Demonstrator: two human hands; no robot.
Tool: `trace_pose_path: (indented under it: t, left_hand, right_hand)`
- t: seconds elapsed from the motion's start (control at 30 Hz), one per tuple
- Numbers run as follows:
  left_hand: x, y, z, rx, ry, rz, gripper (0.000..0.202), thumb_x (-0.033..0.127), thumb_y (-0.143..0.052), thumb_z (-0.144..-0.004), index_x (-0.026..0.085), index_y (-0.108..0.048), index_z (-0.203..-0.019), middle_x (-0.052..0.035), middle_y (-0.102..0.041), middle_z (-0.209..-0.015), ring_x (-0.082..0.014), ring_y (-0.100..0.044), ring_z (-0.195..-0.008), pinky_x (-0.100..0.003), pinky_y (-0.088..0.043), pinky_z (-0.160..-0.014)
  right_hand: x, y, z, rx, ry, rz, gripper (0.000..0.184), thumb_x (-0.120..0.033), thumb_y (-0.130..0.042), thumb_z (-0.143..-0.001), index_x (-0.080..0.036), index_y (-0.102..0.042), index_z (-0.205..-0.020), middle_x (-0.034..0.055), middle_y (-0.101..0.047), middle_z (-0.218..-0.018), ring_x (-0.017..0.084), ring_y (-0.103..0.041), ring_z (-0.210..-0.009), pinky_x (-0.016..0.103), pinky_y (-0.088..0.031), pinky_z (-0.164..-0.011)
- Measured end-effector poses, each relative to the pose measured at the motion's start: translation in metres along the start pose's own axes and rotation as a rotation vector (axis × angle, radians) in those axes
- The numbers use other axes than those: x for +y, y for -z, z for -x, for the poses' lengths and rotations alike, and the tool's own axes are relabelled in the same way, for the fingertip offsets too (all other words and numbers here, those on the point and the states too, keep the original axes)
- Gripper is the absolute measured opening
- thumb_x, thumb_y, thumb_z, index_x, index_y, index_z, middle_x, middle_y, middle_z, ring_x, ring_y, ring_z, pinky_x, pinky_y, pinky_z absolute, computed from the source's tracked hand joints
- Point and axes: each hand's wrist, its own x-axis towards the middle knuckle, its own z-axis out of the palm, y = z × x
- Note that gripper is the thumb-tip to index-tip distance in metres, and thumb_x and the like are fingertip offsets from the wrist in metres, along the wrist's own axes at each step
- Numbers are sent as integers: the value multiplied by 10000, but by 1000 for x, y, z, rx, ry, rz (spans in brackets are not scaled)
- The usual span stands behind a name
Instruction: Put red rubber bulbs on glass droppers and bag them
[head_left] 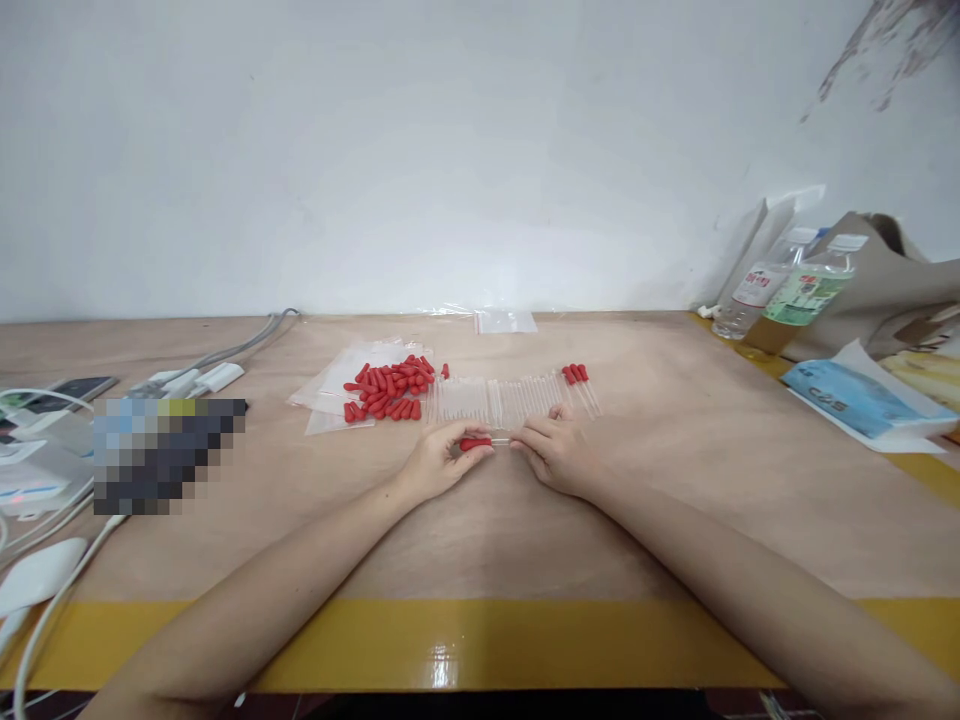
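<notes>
Bare arms (300,575) stretch over the desk (675,400). The left hand (437,465) has its fingers clamped on a red bulb (474,444), and the right hand (559,455) pinches the clear tube (501,441) poking out of it. Behind them lie rows of clear tubes (525,400), with a pile of red bulbs (388,384) to the left.

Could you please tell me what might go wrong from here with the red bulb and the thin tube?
The thin tube at the right hand could slip or snap if pressed askew against the red bulb in the left hand. The row of clear tubes lies just beyond both hands, so a stray knuckle might push it out of line.
</notes>
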Motion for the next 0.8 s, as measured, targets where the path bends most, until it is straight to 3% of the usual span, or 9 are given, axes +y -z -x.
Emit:
trace_pose_path:
  t: [0.23, 0.47, 0.8]
  left_hand:
    - [3, -2, 1, -78, 34, 107, 279, 234, -596, -763, 150, -566, -1027, -70, -680, -895, -166, -651, -830, -294, -545, -752]
    - [3, -3, 0, -103, 6, 64, 283, 232, -588, -769, 151, -568, -1040, -73, -671, -937, -157, -649, -836, -285, -537, -770]
    - [0, -1, -5, -46, -44, -71, 296, 275, -572, -789, 161, -538, -1059, -49, -680, -874, -147, -646, -787, -265, -523, -730]
  right_hand:
    - [-4, -1, 2, -20, 17, -39, 250, -213, -370, -882, -184, -617, -863, 5, -558, -617, 104, -438, -564, 305, -228, -631]
    - [-8, -2, 0, -53, 24, -95, 227, -183, -388, -867, -189, -581, -988, 11, -633, -746, 111, -503, -635, 305, -232, -646]
    - [-13, 0, -7, -126, -101, -100, 257, -233, -359, -893, -176, -585, -784, 19, -636, -720, 111, -498, -586, 292, -273, -647]
